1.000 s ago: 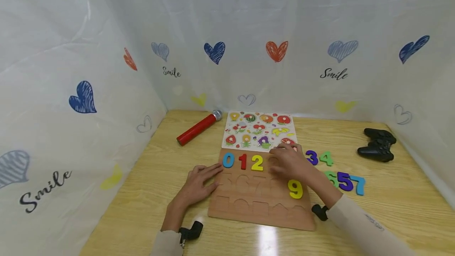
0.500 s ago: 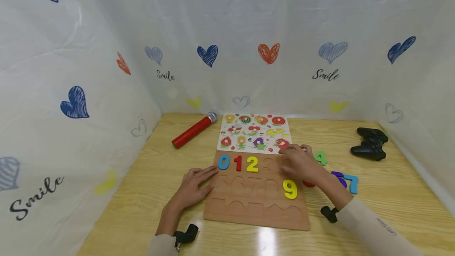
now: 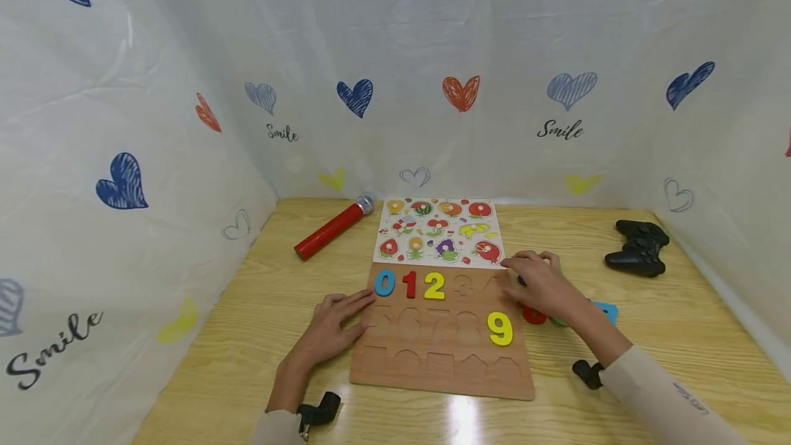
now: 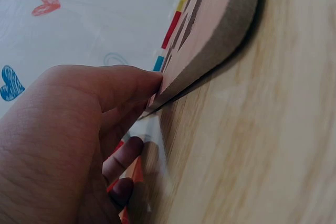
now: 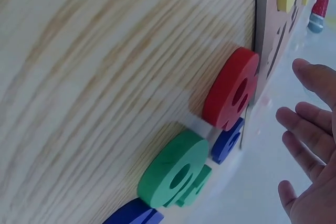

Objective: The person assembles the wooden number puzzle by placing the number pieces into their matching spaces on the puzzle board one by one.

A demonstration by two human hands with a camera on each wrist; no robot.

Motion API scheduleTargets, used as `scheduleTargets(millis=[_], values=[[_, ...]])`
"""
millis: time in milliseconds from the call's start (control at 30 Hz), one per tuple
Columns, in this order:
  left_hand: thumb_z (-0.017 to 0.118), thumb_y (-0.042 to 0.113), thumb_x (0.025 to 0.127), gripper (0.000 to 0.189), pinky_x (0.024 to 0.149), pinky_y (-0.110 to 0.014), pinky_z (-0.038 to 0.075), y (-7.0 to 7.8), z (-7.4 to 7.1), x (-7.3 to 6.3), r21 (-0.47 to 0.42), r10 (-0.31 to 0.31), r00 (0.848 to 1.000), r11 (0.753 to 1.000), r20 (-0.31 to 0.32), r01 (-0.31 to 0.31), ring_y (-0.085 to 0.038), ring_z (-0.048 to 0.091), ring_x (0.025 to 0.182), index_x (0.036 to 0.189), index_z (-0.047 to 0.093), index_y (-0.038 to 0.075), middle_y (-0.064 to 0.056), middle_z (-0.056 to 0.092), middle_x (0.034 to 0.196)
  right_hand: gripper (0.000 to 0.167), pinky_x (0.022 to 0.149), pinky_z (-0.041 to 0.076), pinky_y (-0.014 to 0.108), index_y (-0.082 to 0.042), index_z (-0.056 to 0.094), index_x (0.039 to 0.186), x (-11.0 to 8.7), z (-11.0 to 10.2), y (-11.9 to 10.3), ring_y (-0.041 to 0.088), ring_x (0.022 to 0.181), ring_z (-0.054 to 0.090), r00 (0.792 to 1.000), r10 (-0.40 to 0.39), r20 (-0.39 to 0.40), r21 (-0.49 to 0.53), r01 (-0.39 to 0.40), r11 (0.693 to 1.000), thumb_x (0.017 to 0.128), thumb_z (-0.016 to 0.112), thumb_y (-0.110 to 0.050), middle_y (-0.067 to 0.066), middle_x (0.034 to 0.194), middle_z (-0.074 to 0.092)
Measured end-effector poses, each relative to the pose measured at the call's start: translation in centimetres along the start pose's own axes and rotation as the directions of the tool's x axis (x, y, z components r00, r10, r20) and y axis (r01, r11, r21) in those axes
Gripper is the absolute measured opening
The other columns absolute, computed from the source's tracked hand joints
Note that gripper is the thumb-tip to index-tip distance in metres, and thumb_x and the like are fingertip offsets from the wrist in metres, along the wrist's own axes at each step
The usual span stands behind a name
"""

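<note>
A brown wooden number board [image 3: 432, 366] lies on the table. Blue 0 [image 3: 378, 283], red 1 [image 3: 410, 286] and yellow 2 [image 3: 435, 292] sit in its top row, and a yellow 9 [image 3: 509, 328] in the middle row at right. My left hand [image 3: 334, 328] touches the board's left edge with its fingertips. My right hand [image 3: 544, 287], fingers spread and holding nothing, hovers past the board's right edge. Near it, in the right wrist view, lie a red 8 [image 5: 220, 98], a purple piece [image 5: 227, 142] and a green 6 [image 5: 160, 177].
A fruit puzzle board [image 3: 420, 225] adjoins the number board's far edge. Behind to the left lies a red microphone [image 3: 330, 231]; a black game controller [image 3: 636, 249] is at far right. The light blue 7 [image 3: 608, 310] is partly covered by my right arm. A heart-printed sheet surrounds the table.
My right hand has moved right, from over the board's top row to the loose numbers beside it. My left hand stays at the board's edge. The head view has shifted slightly.
</note>
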State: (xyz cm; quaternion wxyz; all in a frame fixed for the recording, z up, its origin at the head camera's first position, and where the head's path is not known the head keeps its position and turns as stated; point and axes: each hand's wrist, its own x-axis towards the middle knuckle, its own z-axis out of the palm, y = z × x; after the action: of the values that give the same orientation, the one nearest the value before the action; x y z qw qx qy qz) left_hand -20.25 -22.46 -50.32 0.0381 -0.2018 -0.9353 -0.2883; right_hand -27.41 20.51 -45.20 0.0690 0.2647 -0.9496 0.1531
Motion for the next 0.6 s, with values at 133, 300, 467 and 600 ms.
scheduleTargets(millis=[133, 300, 467, 600], values=[[0.065, 0.031, 0.098, 0.049, 0.092, -0.049, 0.031, 0.0, 0.0, 0.0, -0.001, 0.003, 1.0, 1.0, -0.001, -0.003, -0.025, 0.041, 0.123, 0.145, 0.057, 0.024, 0.005, 0.046, 0.153, 0.051, 0.097, 0.02, 0.065, 0.0, 0.067, 0.126, -0.3, -0.2, 0.5, 0.038, 0.121, 0.048, 0.999, 0.033, 0.017, 0.005, -0.033, 0.999, 0.084, 0.082, -0.026, 0.016, 0.12, 0.066], [0.066, 0.03, 0.097, 0.049, 0.092, -0.049, 0.031, 0.1, -0.1, 0.0, -0.008, -0.002, 1.0, 1.0, -0.001, 0.002, -0.025, 0.041, 0.124, 0.145, 0.057, 0.024, 0.005, 0.046, 0.153, 0.052, 0.098, 0.019, 0.066, 0.0, 0.066, 0.126, -0.6, -0.3, 1.1, 0.038, 0.121, 0.048, 0.998, 0.063, 0.017, 0.022, -0.064, 0.998, 0.084, 0.083, -0.026, 0.016, 0.118, 0.067], [0.066, 0.03, 0.097, 0.05, 0.092, -0.048, 0.031, 0.1, -0.1, 0.0, -0.003, -0.007, 1.0, 1.0, -0.001, 0.007, -0.025, 0.041, 0.124, 0.145, 0.056, 0.025, 0.005, 0.045, 0.153, 0.051, 0.097, 0.019, 0.066, 0.001, 0.066, 0.124, -0.7, -0.2, 1.6, 0.038, 0.119, 0.048, 0.997, 0.082, 0.007, 0.027, -0.082, 0.996, 0.083, 0.083, -0.025, 0.017, 0.116, 0.066], [0.066, 0.031, 0.097, 0.05, 0.092, -0.048, 0.032, 0.0, 0.0, 0.0, -0.001, -0.008, 1.0, 1.0, -0.002, 0.008, -0.025, 0.041, 0.123, 0.145, 0.056, 0.025, 0.006, 0.045, 0.154, 0.05, 0.096, 0.02, 0.066, -0.001, 0.067, 0.124, -0.7, -0.1, 2.3, 0.039, 0.12, 0.048, 0.995, 0.099, 0.012, 0.002, -0.099, 0.995, 0.083, 0.083, -0.025, 0.017, 0.116, 0.067]])
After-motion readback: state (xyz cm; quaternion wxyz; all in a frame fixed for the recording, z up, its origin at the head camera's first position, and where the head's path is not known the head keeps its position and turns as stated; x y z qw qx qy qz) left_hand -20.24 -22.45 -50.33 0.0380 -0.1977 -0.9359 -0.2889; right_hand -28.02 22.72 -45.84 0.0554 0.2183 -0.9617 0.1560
